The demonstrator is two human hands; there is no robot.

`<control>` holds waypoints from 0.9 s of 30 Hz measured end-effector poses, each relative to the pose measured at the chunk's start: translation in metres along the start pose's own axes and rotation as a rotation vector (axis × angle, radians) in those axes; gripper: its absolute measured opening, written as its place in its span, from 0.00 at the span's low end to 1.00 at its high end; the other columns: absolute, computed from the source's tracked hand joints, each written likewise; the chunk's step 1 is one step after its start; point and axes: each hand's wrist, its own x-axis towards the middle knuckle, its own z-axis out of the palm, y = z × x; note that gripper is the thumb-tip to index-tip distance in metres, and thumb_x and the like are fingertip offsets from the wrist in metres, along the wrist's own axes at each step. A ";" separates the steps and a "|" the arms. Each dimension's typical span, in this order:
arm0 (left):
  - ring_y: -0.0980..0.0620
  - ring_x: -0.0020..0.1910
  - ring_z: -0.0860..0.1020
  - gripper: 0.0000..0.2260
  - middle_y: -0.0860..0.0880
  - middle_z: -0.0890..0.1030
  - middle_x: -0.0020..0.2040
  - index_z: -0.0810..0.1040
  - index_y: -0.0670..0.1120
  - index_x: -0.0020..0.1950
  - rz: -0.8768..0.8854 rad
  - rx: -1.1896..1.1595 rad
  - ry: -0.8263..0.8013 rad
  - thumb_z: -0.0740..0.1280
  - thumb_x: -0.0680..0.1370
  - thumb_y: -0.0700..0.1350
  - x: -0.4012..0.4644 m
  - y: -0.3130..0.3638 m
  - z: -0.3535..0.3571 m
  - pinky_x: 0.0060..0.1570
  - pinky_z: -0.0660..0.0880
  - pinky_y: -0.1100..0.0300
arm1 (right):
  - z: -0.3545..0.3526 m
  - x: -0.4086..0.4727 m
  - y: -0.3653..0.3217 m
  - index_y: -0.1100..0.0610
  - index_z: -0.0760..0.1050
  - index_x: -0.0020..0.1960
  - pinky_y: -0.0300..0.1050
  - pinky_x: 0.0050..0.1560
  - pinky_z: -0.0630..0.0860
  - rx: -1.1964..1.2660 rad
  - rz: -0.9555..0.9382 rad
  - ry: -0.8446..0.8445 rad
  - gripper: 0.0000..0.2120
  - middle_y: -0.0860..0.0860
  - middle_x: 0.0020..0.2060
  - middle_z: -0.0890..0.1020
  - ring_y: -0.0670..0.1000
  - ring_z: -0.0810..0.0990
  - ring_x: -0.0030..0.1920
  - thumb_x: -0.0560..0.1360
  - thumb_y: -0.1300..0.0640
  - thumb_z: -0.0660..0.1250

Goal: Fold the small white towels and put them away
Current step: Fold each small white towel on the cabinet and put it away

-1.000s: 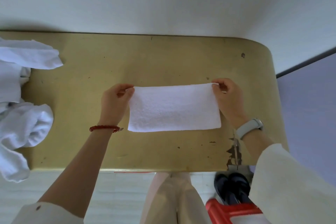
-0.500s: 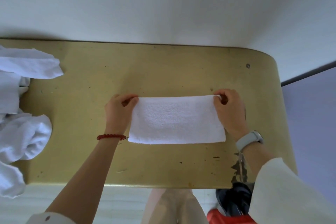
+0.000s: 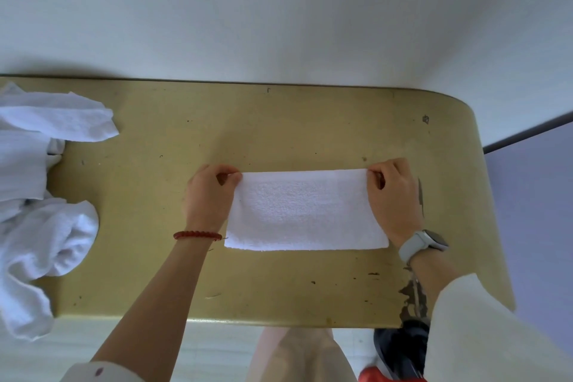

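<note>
The small white towel (image 3: 305, 211) lies flat on the yellow counter (image 3: 279, 127), a neat rectangle folded once, and both hands are at its far corners. The left hand (image 3: 207, 195) pinches the far-left corner, the right hand (image 3: 392, 195) the far-right one, fingers (image 3: 376, 175) curled tight on the cloth. Compared with a second ago the towel looks the same shape and the grips have not let go; mostly the view has tipped, so towel and hands sit lower in the picture and more wall shows above. That suggests the first fold is settled and the next is about to start, likely bringing one short end over to the other. Nothing is put away yet.

At the left, a heap of unfolded white towels (image 3: 40, 195) runs off the frame, so their count cannot be told. Where the folded ones go is not in view. The thumbs are tucked under the corners and hard to make out. A dark shoe (image 3: 400, 347) peeks out below the counter edge.
</note>
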 end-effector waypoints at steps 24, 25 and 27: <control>0.39 0.71 0.62 0.22 0.43 0.64 0.72 0.59 0.50 0.72 0.582 0.692 -0.040 0.47 0.79 0.54 -0.056 -0.019 0.054 0.67 0.56 0.35 | 0.030 -0.052 -0.013 0.51 0.59 0.73 0.61 0.70 0.54 -0.513 -0.193 -0.259 0.25 0.60 0.72 0.61 0.64 0.57 0.72 0.78 0.46 0.46; 0.40 0.72 0.60 0.22 0.44 0.63 0.73 0.58 0.51 0.73 0.579 0.682 -0.034 0.47 0.79 0.54 -0.056 -0.019 0.054 0.68 0.54 0.36 | 0.030 -0.052 -0.011 0.51 0.59 0.73 0.61 0.70 0.54 -0.509 -0.187 -0.252 0.25 0.61 0.72 0.60 0.64 0.57 0.72 0.78 0.46 0.45; 0.40 0.72 0.59 0.23 0.44 0.62 0.73 0.58 0.52 0.73 0.571 0.668 -0.026 0.47 0.79 0.55 -0.056 -0.018 0.054 0.68 0.52 0.39 | 0.031 -0.052 -0.011 0.52 0.59 0.73 0.60 0.70 0.53 -0.503 -0.173 -0.240 0.25 0.62 0.72 0.60 0.64 0.56 0.72 0.78 0.46 0.45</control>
